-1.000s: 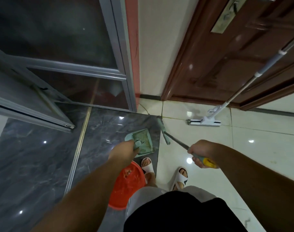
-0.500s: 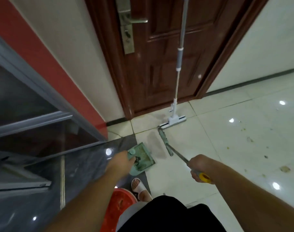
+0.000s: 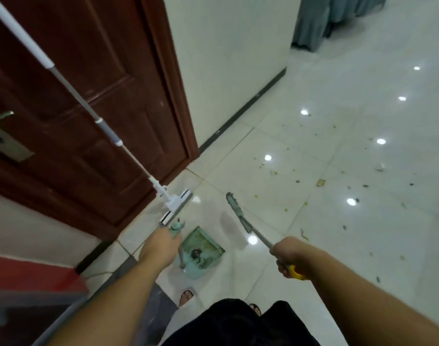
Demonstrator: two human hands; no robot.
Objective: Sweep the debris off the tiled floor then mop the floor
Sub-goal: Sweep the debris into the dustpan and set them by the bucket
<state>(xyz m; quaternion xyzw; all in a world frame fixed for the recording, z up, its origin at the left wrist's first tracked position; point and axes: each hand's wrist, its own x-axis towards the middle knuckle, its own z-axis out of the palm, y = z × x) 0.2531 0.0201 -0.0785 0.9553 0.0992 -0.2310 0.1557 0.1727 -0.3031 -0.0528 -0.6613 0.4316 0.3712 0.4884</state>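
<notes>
The left hand (image 3: 161, 245) is curled around the upright handle of a pale green dustpan (image 3: 201, 250), gripping it near the top. The pan sits on the white tiled floor (image 3: 363, 233) just ahead of the person's feet, with a small dark clump of dirt lying in its tray near the comb-like teeth. The right hand (image 3: 288, 255) is closed around the grey shaft of a broom (image 3: 241, 216), just above a yellow grip (image 3: 297, 272) that shows beside the fist. The broom's green head is held low over the floor, a little ahead and to the right of the dustpan, and casts a faint shadow on the tile beside it.

The debris (image 3: 321, 182) lies scattered well to the right of the broom: small yellowish and dark bits spread across several tiles, with a few pieces closer to the right forearm.

A flat mop (image 3: 176, 207) stands to the left, its white head on the floor just beyond the dustpan handle and its long pole leaning up across a dark brown wooden door (image 3: 76, 108). A metal lever handle (image 3: 1, 118) shows at the door's left edge. A white wall (image 3: 226, 58) with a dark skirting strip runs away from the door frame. Grey-blue fabric (image 3: 321, 21) hangs down to the floor in the far corner. A sandalled foot (image 3: 186, 297) stands on the edge of a dark grey tile below the dustpan.
</notes>
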